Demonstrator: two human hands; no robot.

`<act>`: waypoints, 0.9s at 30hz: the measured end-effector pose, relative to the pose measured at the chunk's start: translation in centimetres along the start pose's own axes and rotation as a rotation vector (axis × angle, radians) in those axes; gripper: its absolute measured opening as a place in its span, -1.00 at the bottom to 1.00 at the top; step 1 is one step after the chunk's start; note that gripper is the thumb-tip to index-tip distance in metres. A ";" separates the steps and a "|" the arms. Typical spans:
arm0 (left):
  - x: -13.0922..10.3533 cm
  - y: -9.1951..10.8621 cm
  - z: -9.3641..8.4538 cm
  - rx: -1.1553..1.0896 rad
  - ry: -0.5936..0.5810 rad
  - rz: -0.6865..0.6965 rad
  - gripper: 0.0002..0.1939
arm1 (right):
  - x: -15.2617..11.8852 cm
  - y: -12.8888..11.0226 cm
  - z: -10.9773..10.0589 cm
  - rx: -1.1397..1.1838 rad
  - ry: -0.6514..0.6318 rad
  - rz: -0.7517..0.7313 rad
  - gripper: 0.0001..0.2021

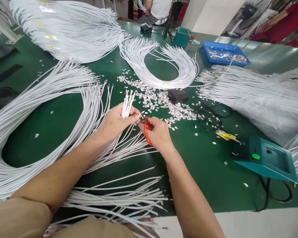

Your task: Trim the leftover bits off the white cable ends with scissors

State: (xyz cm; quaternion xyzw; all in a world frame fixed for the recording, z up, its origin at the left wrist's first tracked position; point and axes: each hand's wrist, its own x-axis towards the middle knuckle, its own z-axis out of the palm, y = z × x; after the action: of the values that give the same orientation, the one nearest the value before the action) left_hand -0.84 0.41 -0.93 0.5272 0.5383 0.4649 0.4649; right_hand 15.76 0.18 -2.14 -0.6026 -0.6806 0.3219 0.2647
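Closest in, loose cables [129, 198] lie along the near edge of the bench [196, 178], their ends pointing right, a few over the edge. Above them, well in from that edge, the left hand [115, 121] closes its fingers round a bunch of white cables [127, 105] — slim, smooth and round, standing nearly upright, with darker, uneven tips. Its thumb and forefinger pinch together at the side facing the other hand. The right hand [161, 134] has its fingers wrapped around the red-handled cutters [147, 134], whose dark blades point at that pinch; whether they touch a cable is too small to tell.

A big cable loop [2, 138] fills the bench's left side. Toward the near right corner sits a teal box [275, 158] with a green button, a yellow-handled tool [225, 135] just beside it. Beyond the hands, pale scraps [181, 112] scatter mid-bench around a black block [178, 96]. Farther back lie a smaller coil [151, 76] and, at far left, a thick pile [72, 33] of cable. Near the far edge is a blue tray [213, 61] — small metallic bits inside — and past it, a person in white [161, 10].
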 end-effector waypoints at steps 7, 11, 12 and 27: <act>0.0 0.2 0.1 0.117 0.026 0.048 -0.84 | 0.0 0.1 0.0 -0.090 0.012 -0.036 -0.63; -0.1 0.5 0.1 0.202 0.034 0.076 -0.85 | 0.0 0.2 0.2 -0.165 0.036 -0.057 -0.66; -0.2 0.5 0.1 0.212 0.033 0.075 -0.85 | 0.0 0.3 0.3 -0.179 0.047 -0.072 -0.67; -0.5 0.9 0.3 0.117 -0.024 0.027 -0.84 | 0.3 -0.6 -1.2 0.724 0.040 0.030 -0.84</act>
State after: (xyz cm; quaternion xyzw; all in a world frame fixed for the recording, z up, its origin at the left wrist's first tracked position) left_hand -0.37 -0.06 -0.06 0.5663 0.5518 0.4326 0.4332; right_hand 16.21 0.58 -0.97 -0.4858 -0.5085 0.5339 0.4694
